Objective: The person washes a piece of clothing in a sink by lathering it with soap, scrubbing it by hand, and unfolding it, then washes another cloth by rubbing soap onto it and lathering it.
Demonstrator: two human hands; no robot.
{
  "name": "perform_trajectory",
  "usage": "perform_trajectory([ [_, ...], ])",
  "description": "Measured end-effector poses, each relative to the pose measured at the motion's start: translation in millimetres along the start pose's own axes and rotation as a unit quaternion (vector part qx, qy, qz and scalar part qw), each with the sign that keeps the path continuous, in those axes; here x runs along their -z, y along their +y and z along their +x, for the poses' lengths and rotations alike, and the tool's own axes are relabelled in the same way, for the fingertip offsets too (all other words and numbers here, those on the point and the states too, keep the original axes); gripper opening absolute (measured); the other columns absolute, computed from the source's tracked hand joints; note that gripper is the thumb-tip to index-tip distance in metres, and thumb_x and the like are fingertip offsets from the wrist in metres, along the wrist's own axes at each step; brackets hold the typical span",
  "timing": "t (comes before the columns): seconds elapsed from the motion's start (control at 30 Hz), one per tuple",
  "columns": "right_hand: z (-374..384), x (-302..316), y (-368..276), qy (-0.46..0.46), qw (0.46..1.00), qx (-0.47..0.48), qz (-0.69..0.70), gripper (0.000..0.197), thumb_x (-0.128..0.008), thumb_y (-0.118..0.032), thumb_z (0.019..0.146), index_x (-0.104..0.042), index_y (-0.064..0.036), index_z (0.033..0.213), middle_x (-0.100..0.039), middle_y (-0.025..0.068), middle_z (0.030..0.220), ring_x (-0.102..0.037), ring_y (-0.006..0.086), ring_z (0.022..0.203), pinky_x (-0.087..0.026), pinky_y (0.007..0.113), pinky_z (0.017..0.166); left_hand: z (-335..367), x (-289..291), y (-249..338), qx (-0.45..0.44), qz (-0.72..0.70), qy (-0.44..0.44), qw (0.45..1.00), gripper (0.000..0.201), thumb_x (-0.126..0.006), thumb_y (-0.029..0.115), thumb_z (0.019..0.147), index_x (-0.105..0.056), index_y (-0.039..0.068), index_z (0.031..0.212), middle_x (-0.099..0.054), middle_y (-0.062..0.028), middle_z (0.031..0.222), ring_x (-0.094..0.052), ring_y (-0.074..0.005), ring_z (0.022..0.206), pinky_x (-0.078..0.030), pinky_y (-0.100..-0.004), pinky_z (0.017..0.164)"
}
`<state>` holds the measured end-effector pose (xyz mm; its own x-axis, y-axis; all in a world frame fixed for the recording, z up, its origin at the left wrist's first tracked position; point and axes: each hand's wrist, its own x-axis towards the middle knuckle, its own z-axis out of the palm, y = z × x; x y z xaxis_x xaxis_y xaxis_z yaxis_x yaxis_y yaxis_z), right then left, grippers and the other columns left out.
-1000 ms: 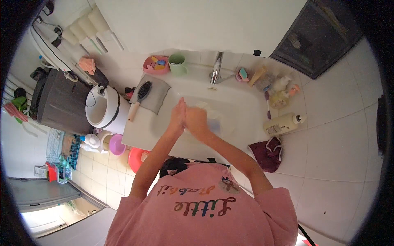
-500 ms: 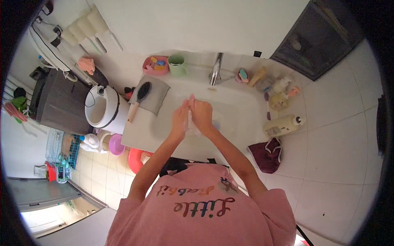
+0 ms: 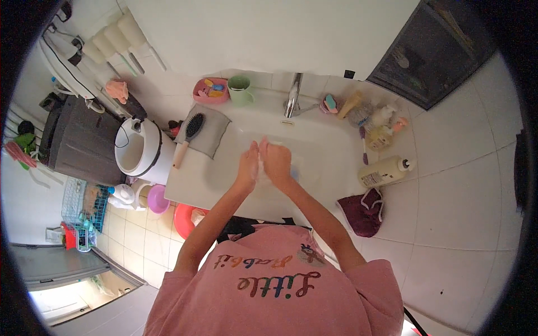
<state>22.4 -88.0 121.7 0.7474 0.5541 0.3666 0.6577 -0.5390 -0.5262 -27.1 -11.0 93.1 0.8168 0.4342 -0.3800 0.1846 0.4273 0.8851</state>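
Over the basin of the white sink (image 3: 336, 151), my left hand (image 3: 247, 166) and my right hand (image 3: 276, 162) are close together, fingers curled. Something white and wet-looking (image 3: 260, 169) shows in the gap between them; whether it is thin cloth or lather I cannot tell. The right hand's fingers fold over with its back upward, and the left hand's fingertips point toward the tap (image 3: 292, 99). Low in the basin, partly behind my right wrist, a pale blue patch (image 3: 295, 172) shows.
Left on the counter, a hairbrush (image 3: 194, 127) lies on a grey cloth (image 3: 216, 134). Behind are a pink soap box (image 3: 211, 97) and a green mug (image 3: 241, 96). At right stand several bottles, including a cream pump bottle (image 3: 384, 172), beside a maroon cloth (image 3: 361, 215).
My hands have shifted slightly against each other over the basin, and less of the white thing shows between them. The view has tilted a little.
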Motion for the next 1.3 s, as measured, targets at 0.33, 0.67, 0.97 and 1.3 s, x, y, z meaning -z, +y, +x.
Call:
perform_trajectory([
  [0.33, 1.8, -1.3, -2.7, 0.021, 1.000, 0.005, 0.008, 0.047, -0.032, -0.026, 0.084, -0.048, -0.0025, 0.047, -0.045, 0.0174, 0.045, -0.046, 0.0316, 0.040, -0.036, 0.039, 0.041, -16.8, -12.9, 15.1, -0.130, 0.111, 0.064, 0.983, 0.043, -0.031, 0.040, 0.085, -0.046, 0.004, 0.066, -0.035, 0.0016, 0.058, -0.035, -0.0093, 0.057, -0.033, -0.0245, 0.054],
  [0.67, 21.2, 10.3, 17.9, -0.045, 0.930, -0.159, 0.330, 0.045, -0.041, -0.036, 0.082, -0.045, -0.0047, 0.050, -0.038, 0.0067, 0.043, -0.039, 0.0124, 0.041, -0.034, 0.029, 0.043, -32.6, -4.7, 40.1, -0.104, 0.142, -0.014, 0.984, 0.032, -0.034, 0.035, 0.086, -0.045, 0.008, 0.074, -0.036, 0.0016, 0.065, -0.034, -0.0070, 0.063, -0.031, -0.0194, 0.057],
  [0.97, 14.4, 28.7, 14.4, -0.106, 0.823, -0.209, 0.517, 0.042, -0.044, -0.044, 0.080, -0.043, -0.0078, 0.059, -0.038, -0.0027, 0.054, -0.035, 0.0070, 0.050, -0.031, 0.023, 0.047, -36.7, 13.8, 55.4, -0.196, 0.119, -0.146, 0.962, 0.009, -0.053, 0.011, 0.078, -0.050, 0.006, 0.083, -0.044, 0.0037, 0.078, -0.038, -0.0054, 0.065, -0.034, -0.0178, 0.060],
  [1.3, 15.0, 41.3, 7.6, -0.144, 0.730, -0.274, 0.609, 0.040, -0.047, -0.045, 0.078, -0.046, -0.0089, 0.062, -0.042, -0.0024, 0.055, -0.040, 0.0073, 0.048, -0.033, 0.022, 0.047, -50.1, 10.2, 79.3, -0.368, 0.356, -0.127, 0.850, 0.022, -0.067, 0.008, 0.062, -0.056, 0.008, 0.080, -0.050, -0.0001, 0.077, -0.041, -0.0087, 0.058, -0.033, -0.0203, 0.049],
])
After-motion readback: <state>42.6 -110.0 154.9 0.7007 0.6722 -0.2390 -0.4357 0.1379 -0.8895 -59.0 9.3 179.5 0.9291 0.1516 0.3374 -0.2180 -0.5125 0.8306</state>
